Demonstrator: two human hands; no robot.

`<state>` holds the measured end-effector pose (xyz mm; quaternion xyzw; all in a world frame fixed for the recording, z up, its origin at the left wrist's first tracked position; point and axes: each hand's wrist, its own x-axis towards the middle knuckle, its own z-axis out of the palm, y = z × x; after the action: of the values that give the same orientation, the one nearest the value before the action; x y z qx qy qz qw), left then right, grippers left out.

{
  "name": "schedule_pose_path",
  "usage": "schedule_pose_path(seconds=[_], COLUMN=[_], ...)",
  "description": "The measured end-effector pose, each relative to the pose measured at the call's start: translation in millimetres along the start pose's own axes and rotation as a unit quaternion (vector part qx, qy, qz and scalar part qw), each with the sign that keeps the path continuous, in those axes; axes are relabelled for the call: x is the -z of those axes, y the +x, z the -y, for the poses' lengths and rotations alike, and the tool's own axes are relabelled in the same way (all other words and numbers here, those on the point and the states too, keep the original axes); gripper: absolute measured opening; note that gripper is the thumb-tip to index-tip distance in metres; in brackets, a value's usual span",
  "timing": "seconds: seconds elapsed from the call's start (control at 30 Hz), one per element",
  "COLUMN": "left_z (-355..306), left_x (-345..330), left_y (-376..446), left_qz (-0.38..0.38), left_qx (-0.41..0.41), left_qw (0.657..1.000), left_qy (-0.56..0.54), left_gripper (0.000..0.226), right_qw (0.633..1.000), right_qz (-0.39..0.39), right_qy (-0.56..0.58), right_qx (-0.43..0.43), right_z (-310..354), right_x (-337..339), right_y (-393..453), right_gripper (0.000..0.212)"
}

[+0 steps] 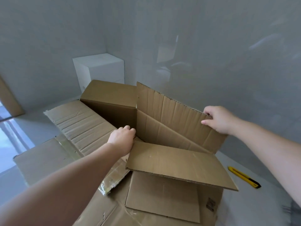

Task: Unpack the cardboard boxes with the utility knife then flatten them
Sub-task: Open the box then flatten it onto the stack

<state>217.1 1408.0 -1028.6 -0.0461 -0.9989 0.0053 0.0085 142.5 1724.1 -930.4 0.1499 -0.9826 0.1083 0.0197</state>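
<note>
while the open cardboard box [114, 101] is sitting on flattened cardboard [53, 154] on the pale floor [254, 160], i'm pinching its upright right flap [171, 111] at the top edge with my right hand [218, 119]. my left hand [123, 137] is curling its fingers over the box's inner near corner, though what they're catching is probably a flap edge, partly hidden. the yellow utility knife [244, 176] is lying on the floor, well apart to the right. a white cabinet [99, 69] is standing in the corner behind.

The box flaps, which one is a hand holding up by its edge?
The tall right flap standing upright: the right hand grips its top edge. The near flap lies level, the far flap tilts away; no hand holds them up.
</note>
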Motion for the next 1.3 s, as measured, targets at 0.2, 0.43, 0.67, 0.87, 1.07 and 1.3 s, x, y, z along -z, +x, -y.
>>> schedule_pose_path(seconds=[0.2,0.43,0.67,0.87,1.07,1.3], left_z=[9,6,-9,-19,-14,58], left_x=[3,20,29,25,28,29], left_y=[-19,2,41,54,45,0], left_qz=[-0.032,-0.173,-0.154,-0.152,-0.140,0.073], left_qx=[-0.121,-0.031,0.070,0.066,0.036,-0.041], left_qw=[0.988,0.964,0.970,0.964,0.958,0.982], left_qy=[-0.094,-0.198,-0.177,-0.210,-0.246,-0.169], left_gripper=[0.027,0.018,0.018,0.018,0.022,0.085], right_qw=[1.000,0.991,0.983,0.984,0.997,0.998], right_qz=[0.000,0.070,0.169,0.171,0.047,0.002], right_qy=[0.021,0.116,-0.042,0.032,-0.060,-0.061], right_qx=[-0.022,0.005,0.052,-0.024,0.017,-0.005], right_z=[-12,-5,15,26,47,48], right_x=[-5,13,30,24,-2,-10], right_y=[-2,-11,-28,-39,-21,-14], right_gripper=[0.011,0.029,0.013,0.040,0.027,0.020])
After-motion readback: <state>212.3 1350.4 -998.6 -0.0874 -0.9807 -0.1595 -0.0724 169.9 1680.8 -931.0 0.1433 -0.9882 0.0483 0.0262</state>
